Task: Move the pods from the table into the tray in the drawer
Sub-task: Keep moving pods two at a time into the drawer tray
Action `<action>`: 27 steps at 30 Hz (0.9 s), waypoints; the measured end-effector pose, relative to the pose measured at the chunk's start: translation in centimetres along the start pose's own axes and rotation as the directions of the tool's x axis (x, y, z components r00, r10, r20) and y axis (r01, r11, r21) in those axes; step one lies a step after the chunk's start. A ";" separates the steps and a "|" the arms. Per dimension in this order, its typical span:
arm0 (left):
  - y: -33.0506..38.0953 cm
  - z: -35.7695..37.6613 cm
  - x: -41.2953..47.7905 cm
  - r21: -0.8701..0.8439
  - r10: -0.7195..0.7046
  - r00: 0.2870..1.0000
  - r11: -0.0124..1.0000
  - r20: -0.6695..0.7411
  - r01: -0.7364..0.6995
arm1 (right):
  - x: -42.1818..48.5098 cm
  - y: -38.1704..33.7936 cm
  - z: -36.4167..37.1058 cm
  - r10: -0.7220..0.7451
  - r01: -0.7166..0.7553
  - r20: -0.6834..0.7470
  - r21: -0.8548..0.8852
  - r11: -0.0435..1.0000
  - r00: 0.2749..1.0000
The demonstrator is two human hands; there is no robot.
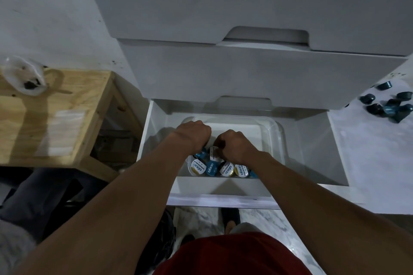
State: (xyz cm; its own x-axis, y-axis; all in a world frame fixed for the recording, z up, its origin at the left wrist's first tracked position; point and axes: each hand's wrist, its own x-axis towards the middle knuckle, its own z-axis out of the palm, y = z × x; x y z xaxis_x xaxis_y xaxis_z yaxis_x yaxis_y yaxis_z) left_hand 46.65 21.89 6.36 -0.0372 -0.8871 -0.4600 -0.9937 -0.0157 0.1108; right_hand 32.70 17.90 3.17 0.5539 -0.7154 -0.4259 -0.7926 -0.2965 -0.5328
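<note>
1. Seen from the head camera, the white open drawer [312,140] at the bottom of a grey-white cabinet [245,69] is pulled out, and a clear plastic rectangular tray [276,131] is set inside it.
2. Both bare hands are reached down into the tray, side by side and close together.
3. The left hand [193,133] is curled knuckles-up over the tray's left part; its fingertips are hidden, so whether a pod is gripped cannot be told.
4. The right hand [233,146] is clenched with its fingers bent under, touching a white-lidded pod [213,154]; a firm grip on it cannot be confirmed.
5. A row of round blue coffee pods with white and gold foil lids [220,168] is laid along the near edge of the tray, just below the hands.
6. More dark blue pods [390,105] are scattered loosely on the white marbled desk [380,152] at the right, well apart from the drawer.
7. A pale wooden stool [58,116] is stood at the left, with a crumpled clear plastic bag [24,76] lying on its top.
</note>
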 end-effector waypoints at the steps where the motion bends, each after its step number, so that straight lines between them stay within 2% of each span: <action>1: 0.0 0.0 0.0 0.003 0.001 1.000 1.000 -0.003 -0.001 | 0.0 -0.1 0.1 0.002 -0.002 -0.001 0.001 1.000 1.000; 12: -0.4 0.6 0.1 0.040 0.033 0.999 0.999 -0.017 -0.032 | 0.4 0.1 0.5 0.031 -0.032 -0.013 -0.057 0.998 0.999; 15: -0.6 0.7 0.1 0.023 0.053 0.997 0.998 -0.059 -0.052 | 0.0 0.3 -0.3 0.047 -0.051 -0.061 -0.075 0.996 0.997; 18: -0.1 0.3 -0.2 0.044 0.068 0.990 0.997 -0.126 -0.063 | -1.4 0.5 -1.8 0.055 -0.075 -0.171 -0.110 0.991 0.984; 23: 3.9 -0.9 -1.2 0.087 0.185 0.936 0.982 -0.300 -0.166 | -6.0 1.9 -4.9 0.114 -0.199 -0.413 -0.168 0.965 0.904; 27: 9.8 -2.4 -1.4 0.142 0.355 0.830 0.934 -0.429 -0.326 | -11.1 4.7 -7.3 0.159 -0.296 -0.636 -0.115 0.948 0.755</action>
State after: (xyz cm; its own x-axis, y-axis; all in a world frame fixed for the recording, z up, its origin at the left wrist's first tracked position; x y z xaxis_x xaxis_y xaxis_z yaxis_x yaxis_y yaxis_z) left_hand 37.25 21.89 10.20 -0.3388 -0.9402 0.0357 -0.9314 0.3405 0.1284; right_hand 20.96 19.83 10.72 0.1302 -0.9898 0.0582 -0.9449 -0.1417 -0.2952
